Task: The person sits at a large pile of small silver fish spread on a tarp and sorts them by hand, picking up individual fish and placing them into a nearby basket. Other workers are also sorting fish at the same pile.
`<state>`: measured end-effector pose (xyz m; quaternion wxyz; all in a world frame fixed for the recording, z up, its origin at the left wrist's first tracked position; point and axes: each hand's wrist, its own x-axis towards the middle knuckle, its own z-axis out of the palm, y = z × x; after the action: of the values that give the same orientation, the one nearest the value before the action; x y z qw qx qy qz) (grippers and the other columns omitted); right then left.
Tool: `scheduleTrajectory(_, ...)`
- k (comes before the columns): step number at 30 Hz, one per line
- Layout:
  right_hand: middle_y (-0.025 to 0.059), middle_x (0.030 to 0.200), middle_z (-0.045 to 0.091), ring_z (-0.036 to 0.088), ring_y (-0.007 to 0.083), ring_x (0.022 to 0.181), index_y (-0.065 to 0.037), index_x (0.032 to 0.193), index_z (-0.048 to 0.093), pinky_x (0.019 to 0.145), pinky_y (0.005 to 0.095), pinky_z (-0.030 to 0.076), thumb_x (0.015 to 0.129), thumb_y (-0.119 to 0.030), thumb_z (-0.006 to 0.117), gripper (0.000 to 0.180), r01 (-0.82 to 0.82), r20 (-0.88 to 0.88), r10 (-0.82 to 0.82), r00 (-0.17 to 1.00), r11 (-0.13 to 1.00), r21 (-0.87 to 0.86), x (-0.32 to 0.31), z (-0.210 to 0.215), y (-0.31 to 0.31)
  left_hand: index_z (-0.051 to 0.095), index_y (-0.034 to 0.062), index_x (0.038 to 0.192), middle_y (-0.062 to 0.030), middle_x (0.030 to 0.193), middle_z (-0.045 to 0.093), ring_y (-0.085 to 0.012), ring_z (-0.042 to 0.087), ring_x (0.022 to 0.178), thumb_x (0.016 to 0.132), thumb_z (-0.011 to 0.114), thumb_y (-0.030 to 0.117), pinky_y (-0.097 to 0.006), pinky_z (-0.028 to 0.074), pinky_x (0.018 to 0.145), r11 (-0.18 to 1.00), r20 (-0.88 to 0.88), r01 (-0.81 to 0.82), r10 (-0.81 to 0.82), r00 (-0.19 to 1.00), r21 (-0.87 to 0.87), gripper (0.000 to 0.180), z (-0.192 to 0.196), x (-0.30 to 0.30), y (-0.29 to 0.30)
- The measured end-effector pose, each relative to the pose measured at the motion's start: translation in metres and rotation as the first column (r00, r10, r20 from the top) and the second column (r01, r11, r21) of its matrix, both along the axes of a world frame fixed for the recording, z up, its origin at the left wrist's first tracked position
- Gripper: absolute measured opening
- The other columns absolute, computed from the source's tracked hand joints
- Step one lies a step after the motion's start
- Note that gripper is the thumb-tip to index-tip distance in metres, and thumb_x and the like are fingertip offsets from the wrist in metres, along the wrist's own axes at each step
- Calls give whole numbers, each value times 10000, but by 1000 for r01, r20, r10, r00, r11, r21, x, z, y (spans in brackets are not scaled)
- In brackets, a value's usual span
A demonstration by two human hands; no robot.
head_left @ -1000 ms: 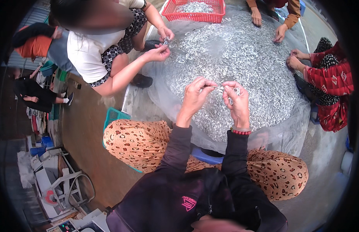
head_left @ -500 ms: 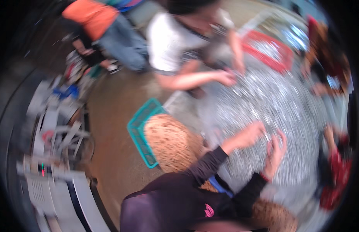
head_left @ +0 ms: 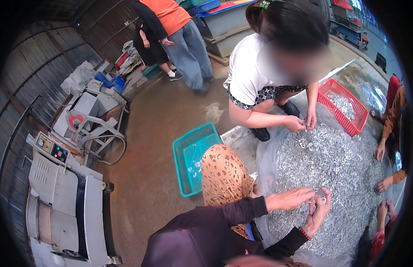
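My left hand (head_left: 296, 198) is closed in a pinch, its fingertips meeting those of my right hand. Curled fingers close my right hand (head_left: 318, 212), which wears a red beaded bracelet at the wrist. Between the two hands is a small silvery hook-shaped piece (head_left: 312, 204), partly covered by fingers, and a pale bit also shows at the right fingertips. Below them spreads a wide heap of small silvery hook-shaped pieces (head_left: 326, 164) on clear plastic sheeting (head_left: 265, 164).
Across the heap crouches a person in white (head_left: 248, 75), pinching a piece. A red basket (head_left: 355, 127) holds more pieces. Left of a patterned headscarf (head_left: 224, 171) stands a green basket (head_left: 180, 178). Other people's hands (head_left: 384, 183) reach in at right. Grey machines (head_left: 55, 187) line the left.
The view has shifted and sharpened from blur, so the surroundings sit differently in it. My hands stay close together over the heap. The green basket's inside now shows a few pieces.
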<state>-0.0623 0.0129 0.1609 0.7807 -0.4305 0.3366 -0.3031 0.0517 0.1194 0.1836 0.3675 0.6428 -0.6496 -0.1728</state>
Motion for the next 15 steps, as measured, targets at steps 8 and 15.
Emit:
scheduleTrajectory(8,-43,597,465,383,9,420,-32,1140,534,343,146,241,766,58,555,386,-256,143,242,960,963,85,23,13,31,494,11,1057,-129,902,507,-316,546,856,836,522,10,-393,448,733,995,-197,96,-101,975,-34,223,29,23,51)
scheduleTrajectory(15,-43,613,474,380,6,416,-41,1137,537,345,152,244,786,82,522,372,-132,5,132,991,991,-31,37,21,33,497,16,1049,-117,891,523,-303,562,864,880,534,129,-402,448,741,994,-160,-108,111,981,29,206,30,16,36)
